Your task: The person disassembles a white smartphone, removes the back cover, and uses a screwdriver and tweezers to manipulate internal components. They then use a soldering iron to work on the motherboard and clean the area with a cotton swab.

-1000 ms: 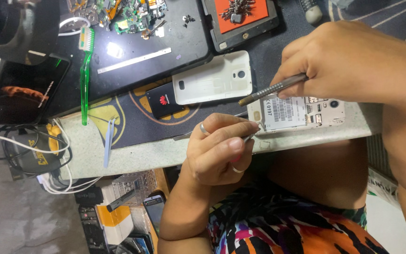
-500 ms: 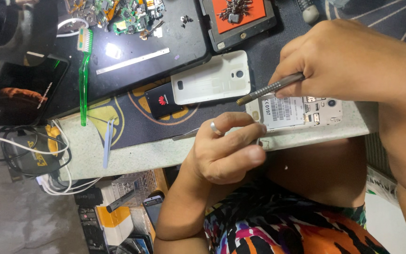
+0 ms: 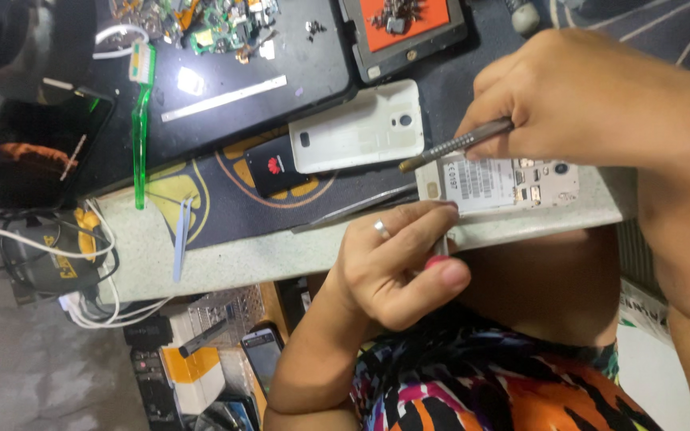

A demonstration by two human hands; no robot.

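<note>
Opened phone (image 3: pixel 505 185) at bench edge (image 3: pixel 281 255). Right hand (image 3: pixel 592 104) pinching screwdriver (image 3: pixel 453 145), tip at phone's corner. Left hand (image 3: pixel 397 263) curled, steadying phone edge. Best kept vertical, pressure light.

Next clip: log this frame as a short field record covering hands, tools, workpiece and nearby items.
left hand: pinches the near edge of the open phone, ring on one finger
right hand: holds a metal tool, tip over the phone's left end
open phone: back off, insides up, lying at the counter edge
tweezers: on the mat, left of the phone
white back cover: behind the phone, on the mat
green toothbrush: far left
</note>
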